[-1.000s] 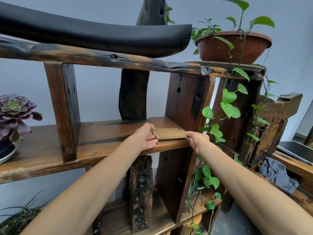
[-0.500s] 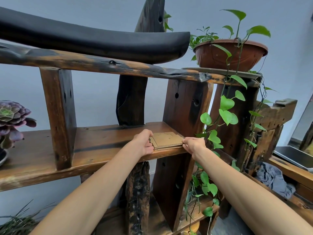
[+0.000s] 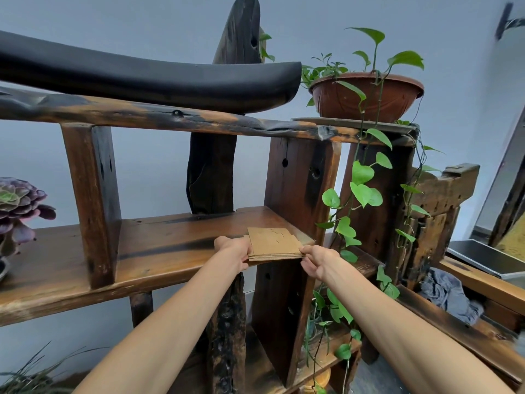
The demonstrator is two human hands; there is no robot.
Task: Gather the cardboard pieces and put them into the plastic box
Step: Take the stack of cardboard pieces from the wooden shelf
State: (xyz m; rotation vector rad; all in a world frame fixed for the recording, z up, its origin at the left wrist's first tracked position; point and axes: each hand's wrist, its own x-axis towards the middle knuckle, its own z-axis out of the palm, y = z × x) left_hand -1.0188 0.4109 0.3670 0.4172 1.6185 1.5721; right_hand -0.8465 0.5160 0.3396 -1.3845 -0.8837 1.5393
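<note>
Pinching the thin stack of flat brown cardboard pieces [image 3: 273, 244] at the front edge of the dark wooden shelf [image 3: 159, 245], our left hand [image 3: 234, 250] and right hand [image 3: 318, 260] clamp opposite sides. We judge it light, stiff but prone to fanning apart, so we'd grip both edges squarely.

We have squared the cardboard stack [image 3: 272, 245] and drawn it to the shelf's [image 3: 170, 251] front edge, left hand [image 3: 234, 250] and right hand [image 3: 316, 260] pinching its sides.

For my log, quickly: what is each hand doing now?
Left hand: closed on the stack of flat brown cardboard pieces.
Right hand: closed on the same stack.
</note>
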